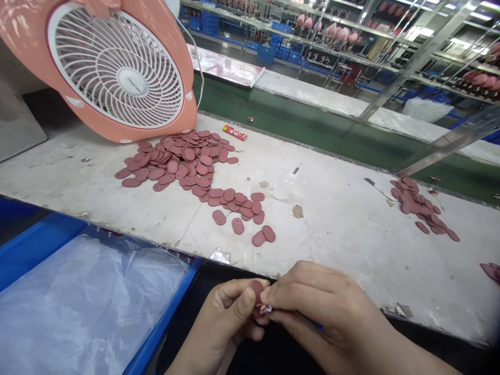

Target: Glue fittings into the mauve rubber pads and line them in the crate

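Pink oval piece (257, 291) sits right at my fingertips, just past the edge of the white work table (332, 234), pinched between both my hands. Far left, a peach-coloured fan (136, 80) with a white grille tilts over the table, and below it, on my side, lies a blue bin (164, 317) lined with a see-through plastic bag (86, 302). Next along, a big heap of pink ovals (175, 161) spreads out from under the fan, with a small red box (235, 132) just behind it and a looser scatter of ovals (234, 208) trailing toward me.

My left hand (222, 323) is curled, its thumb (244, 304) pressing on the piece. My right hand (312, 307) comes in from the other side, its fingers (297, 281) bunched and pinching the same piece. Something small and shiny shows at the pinch, and a thin blue tip (320, 326) peeks out under my right hand; both are too small to tell.

Further right lie a thin dark blade (369, 181) and a smaller heap of ovals (416, 205), and a green belt (312, 125) runs behind the table.
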`<control>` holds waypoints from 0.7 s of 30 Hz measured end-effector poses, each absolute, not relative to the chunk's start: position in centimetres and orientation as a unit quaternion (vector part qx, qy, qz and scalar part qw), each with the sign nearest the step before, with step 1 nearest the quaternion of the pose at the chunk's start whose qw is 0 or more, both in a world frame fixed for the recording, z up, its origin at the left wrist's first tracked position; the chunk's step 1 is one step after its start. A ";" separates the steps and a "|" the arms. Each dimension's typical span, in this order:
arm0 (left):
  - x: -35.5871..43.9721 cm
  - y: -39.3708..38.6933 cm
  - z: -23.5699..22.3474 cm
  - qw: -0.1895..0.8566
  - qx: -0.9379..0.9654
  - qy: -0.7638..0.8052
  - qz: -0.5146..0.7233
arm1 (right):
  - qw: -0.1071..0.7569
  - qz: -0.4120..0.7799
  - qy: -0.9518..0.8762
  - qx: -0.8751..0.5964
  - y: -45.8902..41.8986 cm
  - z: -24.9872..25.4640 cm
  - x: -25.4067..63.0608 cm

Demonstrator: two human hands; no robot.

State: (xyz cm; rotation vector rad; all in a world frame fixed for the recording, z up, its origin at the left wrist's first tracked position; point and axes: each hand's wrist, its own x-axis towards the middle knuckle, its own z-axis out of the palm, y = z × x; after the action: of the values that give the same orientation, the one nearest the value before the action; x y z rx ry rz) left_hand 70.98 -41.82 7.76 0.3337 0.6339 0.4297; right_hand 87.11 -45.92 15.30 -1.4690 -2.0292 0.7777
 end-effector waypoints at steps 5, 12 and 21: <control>71.0 -41.7 7.7 0.912 0.150 0.316 0.215 | 0.250 0.294 -0.742 -0.548 -45.6 15.3 87.2; 71.2 -41.5 7.2 0.920 0.120 0.302 0.220 | 0.246 0.266 -0.736 -0.572 -45.4 15.8 87.7; 70.5 -41.2 6.5 0.945 -0.049 0.282 0.158 | 0.323 0.295 -0.654 -0.618 -45.4 14.6 88.7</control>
State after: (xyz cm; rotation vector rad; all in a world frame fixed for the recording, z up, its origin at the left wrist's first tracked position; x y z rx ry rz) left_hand 70.49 -41.18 6.48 -0.0992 0.5753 0.3216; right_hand 88.68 -45.37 14.60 -1.6211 -1.7160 0.7757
